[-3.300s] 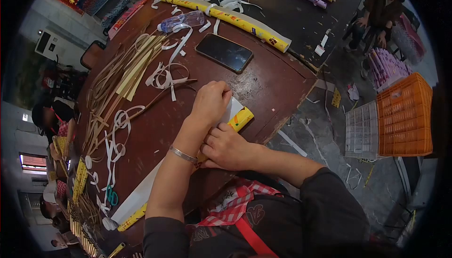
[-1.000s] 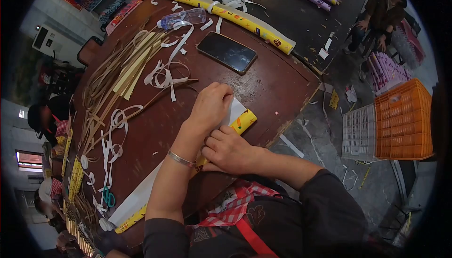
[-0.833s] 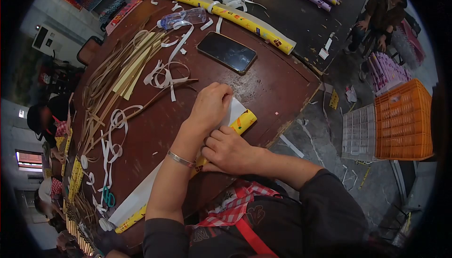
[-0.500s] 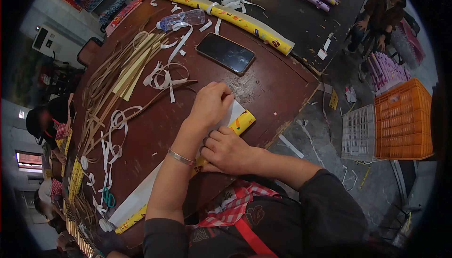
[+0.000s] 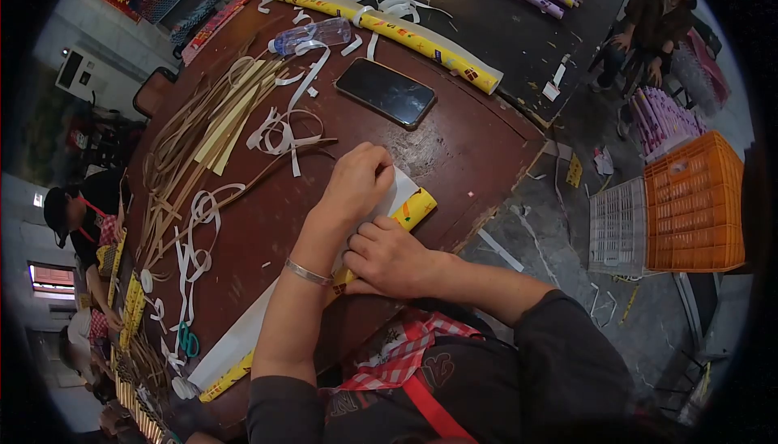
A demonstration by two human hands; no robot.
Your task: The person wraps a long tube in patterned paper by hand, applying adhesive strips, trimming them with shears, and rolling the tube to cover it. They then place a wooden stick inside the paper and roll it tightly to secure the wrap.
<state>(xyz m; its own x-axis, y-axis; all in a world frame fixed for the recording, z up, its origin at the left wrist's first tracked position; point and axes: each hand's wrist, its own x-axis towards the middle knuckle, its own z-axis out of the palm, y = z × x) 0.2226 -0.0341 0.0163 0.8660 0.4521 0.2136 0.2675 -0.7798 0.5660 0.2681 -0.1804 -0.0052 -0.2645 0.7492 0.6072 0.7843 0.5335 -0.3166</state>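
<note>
A yellow patterned roll with a white inner side [image 5: 416, 207] lies slantwise along the near table edge, partly hidden under my arms. My right hand [image 5: 386, 261], the one whose arm comes from the right, has its fingers curled over the roll. My other hand [image 5: 361, 177], its wrist in a silver bangle [image 5: 309, 272], is closed at the white sheet's upper edge; what its fingers hold is hidden. A phone [image 5: 386, 92] lies beyond the hands.
White strips [image 5: 279, 132], brown strips [image 5: 203, 124], a plastic bottle [image 5: 312, 36] and teal scissors [image 5: 187, 339] lie on the table [image 5: 486, 152]. Another yellow roll [image 5: 429, 45] lies at the back. Crates [image 5: 694, 205] stand right. People sit at the left and far right.
The view has shifted slightly. Both hands stay almost in place at the roll. At the left, a person's arm has reached further down.
</note>
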